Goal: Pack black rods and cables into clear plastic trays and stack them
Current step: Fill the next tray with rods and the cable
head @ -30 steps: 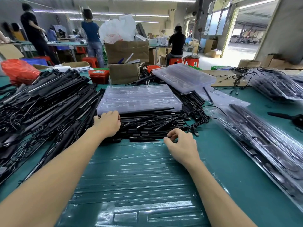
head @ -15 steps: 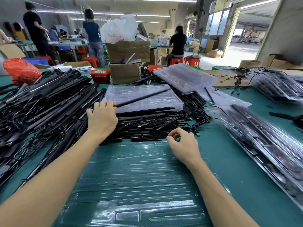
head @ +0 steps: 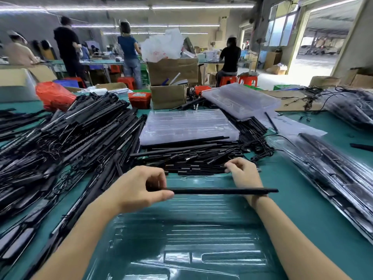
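My left hand (head: 139, 188) pinches one end of a long black rod (head: 222, 191), held level just above the far end of the clear plastic tray (head: 181, 239) lying in front of me. The rod crosses over my right wrist. My right hand (head: 242, 171) rests at the near edge of the pile of black rods and cables (head: 187, 156), its fingers curled onto a piece in the pile. A stack of clear trays (head: 187, 126) sits behind that pile.
A large heap of black rods and cables (head: 66, 142) fills the left of the green table (head: 302, 199). Packed trays in plastic (head: 333, 174) lie at the right. Another tray stack (head: 240, 100), cardboard boxes (head: 171, 71) and several people stand farther back.
My left hand lifted a rod off the pile and brought it back toward me, over the tray. My right hand stayed at the pile's near edge.
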Demonstrator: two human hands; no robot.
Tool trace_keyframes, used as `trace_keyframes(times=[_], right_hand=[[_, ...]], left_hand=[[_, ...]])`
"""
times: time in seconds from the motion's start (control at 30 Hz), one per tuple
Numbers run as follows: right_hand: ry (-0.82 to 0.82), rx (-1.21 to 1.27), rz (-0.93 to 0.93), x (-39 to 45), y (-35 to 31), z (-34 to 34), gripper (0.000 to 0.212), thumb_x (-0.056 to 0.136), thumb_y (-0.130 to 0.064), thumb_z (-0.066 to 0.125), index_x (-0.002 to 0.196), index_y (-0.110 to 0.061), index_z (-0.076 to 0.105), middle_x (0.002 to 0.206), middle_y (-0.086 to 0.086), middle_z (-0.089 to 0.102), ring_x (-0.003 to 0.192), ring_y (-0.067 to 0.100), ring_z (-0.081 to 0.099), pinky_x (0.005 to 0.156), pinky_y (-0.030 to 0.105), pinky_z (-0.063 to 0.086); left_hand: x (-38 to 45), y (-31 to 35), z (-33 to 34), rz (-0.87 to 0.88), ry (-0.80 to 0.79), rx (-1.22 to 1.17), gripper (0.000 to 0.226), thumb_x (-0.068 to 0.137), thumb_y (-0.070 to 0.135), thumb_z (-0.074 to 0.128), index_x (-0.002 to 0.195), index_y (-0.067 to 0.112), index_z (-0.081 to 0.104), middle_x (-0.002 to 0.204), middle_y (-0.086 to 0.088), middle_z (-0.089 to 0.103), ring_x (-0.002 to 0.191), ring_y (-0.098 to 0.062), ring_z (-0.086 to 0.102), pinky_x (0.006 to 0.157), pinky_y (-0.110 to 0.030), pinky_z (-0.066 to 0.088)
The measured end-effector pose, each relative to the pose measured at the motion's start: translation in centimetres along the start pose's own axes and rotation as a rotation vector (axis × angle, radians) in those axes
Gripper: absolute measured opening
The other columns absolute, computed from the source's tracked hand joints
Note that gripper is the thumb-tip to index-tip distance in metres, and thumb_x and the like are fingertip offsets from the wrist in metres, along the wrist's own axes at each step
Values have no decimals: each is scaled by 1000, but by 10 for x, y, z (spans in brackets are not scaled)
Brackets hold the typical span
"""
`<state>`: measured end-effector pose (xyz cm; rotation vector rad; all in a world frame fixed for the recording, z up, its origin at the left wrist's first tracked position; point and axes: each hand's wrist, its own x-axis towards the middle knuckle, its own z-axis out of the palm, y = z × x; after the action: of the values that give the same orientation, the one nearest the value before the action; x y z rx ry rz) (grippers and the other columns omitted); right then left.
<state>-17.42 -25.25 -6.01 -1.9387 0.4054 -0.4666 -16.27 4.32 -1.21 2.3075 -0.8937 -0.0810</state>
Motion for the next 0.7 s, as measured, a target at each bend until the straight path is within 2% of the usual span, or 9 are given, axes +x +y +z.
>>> trace_keyframes(times=[0.07, 0.13, 0.23, 0.37, 0.43, 0.47, 0.53, 0.6, 0.7], right_hand=[[40, 108, 6, 3, -1, -3, 21, 94, -11, 60, 76, -14, 70, 66, -2, 70, 64, 11, 61, 65, 25, 43], [82, 244, 40, 5, 1, -8, 23, 95, -10, 59, 75, -8, 71, 59, -3, 69, 59, 8, 63, 68, 26, 46], [109, 451, 91, 7, 1, -15, 28, 97, -14, 58, 73, -8, 70, 60, -2, 70, 60, 9, 66, 70, 24, 49], [-38, 813, 192, 12, 0, -38, 33, 101, -23, 53, 75, -9, 66, 65, 3, 68, 61, 14, 65, 74, 27, 47], [-117, 881, 215, 13, 2, -53, 37, 99, -30, 55, 67, -14, 66, 66, 3, 64, 61, 15, 62, 73, 29, 47], [-141, 842, 203, 13, 4, -58, 40, 98, -32, 57, 62, -16, 65, 65, 3, 63, 60, 15, 59, 71, 30, 47], [-150, 609, 107, 10, 7, -65, 41, 95, -34, 62, 57, -16, 65, 63, 7, 62, 57, 18, 57, 63, 29, 48], [-152, 313, -37, 7, 9, -68, 38, 89, -33, 69, 58, -12, 67, 60, 9, 64, 54, 19, 59, 59, 26, 49], [-214, 25, -136, 3, 16, -71, 29, 88, -25, 75, 65, -8, 68, 58, 3, 66, 55, 11, 61, 59, 19, 49]], left_hand=[[-12, -5, 4, 3, -5, -149, 24, 77, 41, 81, 70, 24, 65, 63, 4, 65, 56, -8, 56, 55, -23, 45], [-22, -10, 9, -16, 12, -210, 22, 72, 40, 83, 69, 23, 70, 62, 5, 66, 56, -4, 54, 55, -16, 40], [-27, -14, 14, -29, 20, -217, 20, 72, 38, 88, 70, 26, 72, 64, 3, 68, 57, -2, 54, 56, -15, 39], [-24, -15, 14, -68, 38, -170, 20, 69, 37, 90, 70, 24, 75, 68, 2, 70, 60, -2, 56, 57, -11, 40], [-23, -18, 13, -86, 18, -147, 21, 67, 41, 89, 71, 26, 75, 70, 5, 71, 62, -3, 58, 58, -11, 41], [-23, -20, 12, -94, 11, -147, 21, 67, 44, 88, 72, 28, 76, 71, 6, 71, 64, -3, 59, 60, -11, 41], [-21, -25, 11, -126, 7, -150, 23, 65, 50, 85, 76, 32, 76, 77, 9, 71, 69, -4, 60, 65, -17, 46], [-20, -28, 12, -150, -1, -128, 25, 64, 53, 83, 80, 34, 75, 83, 13, 69, 78, -7, 62, 76, -26, 50], [-18, -30, 14, -153, -7, -107, 27, 63, 54, 82, 80, 34, 76, 86, 13, 67, 84, -9, 62, 82, -30, 50]])
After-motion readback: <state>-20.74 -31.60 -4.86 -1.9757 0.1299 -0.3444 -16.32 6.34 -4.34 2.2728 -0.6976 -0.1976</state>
